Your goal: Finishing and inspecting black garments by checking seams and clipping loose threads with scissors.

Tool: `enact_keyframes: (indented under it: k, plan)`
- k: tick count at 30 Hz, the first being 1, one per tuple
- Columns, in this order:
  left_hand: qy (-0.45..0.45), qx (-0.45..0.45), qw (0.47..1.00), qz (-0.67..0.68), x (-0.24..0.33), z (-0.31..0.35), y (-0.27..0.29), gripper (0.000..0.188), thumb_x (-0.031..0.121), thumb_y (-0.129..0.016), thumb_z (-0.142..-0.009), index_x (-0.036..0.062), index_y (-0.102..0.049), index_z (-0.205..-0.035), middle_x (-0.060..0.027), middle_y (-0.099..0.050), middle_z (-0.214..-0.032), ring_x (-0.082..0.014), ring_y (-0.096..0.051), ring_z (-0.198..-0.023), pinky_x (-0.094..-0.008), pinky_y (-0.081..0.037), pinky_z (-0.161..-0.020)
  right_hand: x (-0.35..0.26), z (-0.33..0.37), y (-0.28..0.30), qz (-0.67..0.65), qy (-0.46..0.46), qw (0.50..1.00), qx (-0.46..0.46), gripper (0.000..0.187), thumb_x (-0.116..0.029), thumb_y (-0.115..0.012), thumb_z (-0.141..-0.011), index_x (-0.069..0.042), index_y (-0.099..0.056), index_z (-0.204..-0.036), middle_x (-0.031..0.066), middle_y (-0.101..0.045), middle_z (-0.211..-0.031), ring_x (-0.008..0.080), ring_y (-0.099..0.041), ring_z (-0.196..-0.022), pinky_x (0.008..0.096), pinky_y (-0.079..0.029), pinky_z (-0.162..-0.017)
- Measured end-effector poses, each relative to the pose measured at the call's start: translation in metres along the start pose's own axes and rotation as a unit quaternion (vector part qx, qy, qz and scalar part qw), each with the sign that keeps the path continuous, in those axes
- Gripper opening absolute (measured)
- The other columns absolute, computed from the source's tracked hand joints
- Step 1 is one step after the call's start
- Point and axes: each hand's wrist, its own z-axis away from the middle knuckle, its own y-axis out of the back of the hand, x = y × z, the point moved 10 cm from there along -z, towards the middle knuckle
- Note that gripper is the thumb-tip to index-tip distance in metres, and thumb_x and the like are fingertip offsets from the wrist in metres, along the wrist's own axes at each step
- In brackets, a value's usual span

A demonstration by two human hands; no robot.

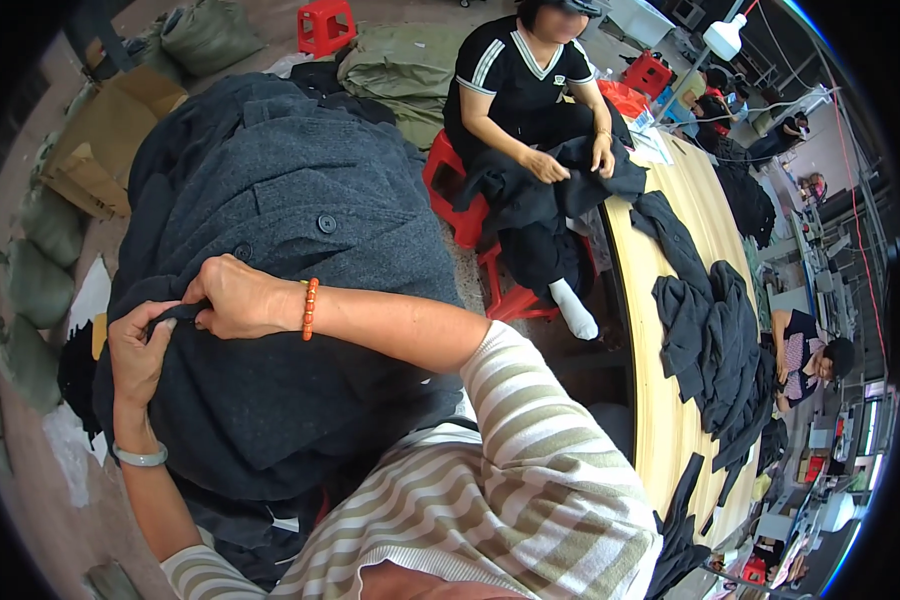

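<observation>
A large heap of dark grey woollen coats [300, 190] fills the space before me, with a round dark button [326, 224] showing on the cloth. At the heap's left side my two hands meet on a coat edge. My left hand [138, 350] pinches the dark fabric between thumb and fingers. Close beside it, my right hand [240, 297] is closed on the same edge, its fingertips partly hidden by the hand itself. Whether a small tool or thread is in the fingers I cannot tell.
At the right, a light wooden table [650, 330] bears dark garments [710, 330]. Across from me a seated person [530, 100] handles a dark garment beside a red stool [450, 190]. A cardboard box [95, 145] and stuffed sacks [40, 270] stand at the left.
</observation>
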Motion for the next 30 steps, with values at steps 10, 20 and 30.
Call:
enact_keyframes:
  k: [10, 20, 30]
  plan:
    - [-0.039, -0.038, 0.997, -0.058, 0.001, -0.004, -0.005, 0.015, 0.001, -0.061, -0.087, -0.0051, -0.068, -0.099, -0.0087, -0.072, -0.091, -0.0152, -0.067, -0.089, -0.0281, -0.05, -0.082, -0.02, 0.022, 0.002, 0.136, 0.024, 0.99, 0.012, 0.032, -0.022, -0.073, -0.084, -0.002, -0.067, -0.109, 0.0198, -0.071, -0.086, 0.0382, -0.07, -0.087, 0.046, -0.056, -0.078]
    - [-0.176, 0.097, 0.942, -0.268, 0.09, 0.008, -0.026, 0.02, 0.005, -0.07, -0.087, 0.0, -0.067, -0.107, -0.0095, -0.065, -0.098, -0.0216, -0.064, -0.09, -0.0313, -0.05, -0.081, -0.007, 0.091, 0.041, 0.166, 0.012, 0.986, 0.022, 0.017, -0.003, -0.069, -0.087, 0.004, -0.071, -0.102, 0.0206, -0.072, -0.1, 0.0359, -0.072, -0.085, 0.0375, -0.057, -0.077]
    - [0.005, 0.03, 0.998, -0.051, 0.04, -0.043, -0.08, 0.023, 0.005, -0.076, -0.084, -0.0025, -0.068, -0.103, -0.0065, -0.067, -0.085, -0.0121, -0.063, -0.075, -0.0262, -0.053, -0.069, -0.024, 0.094, 0.054, 0.119, 0.079, 0.982, 0.124, 0.016, -0.004, -0.07, -0.081, 0.006, -0.069, -0.094, 0.0206, -0.068, -0.088, 0.0383, -0.068, -0.081, 0.0428, -0.055, -0.073]
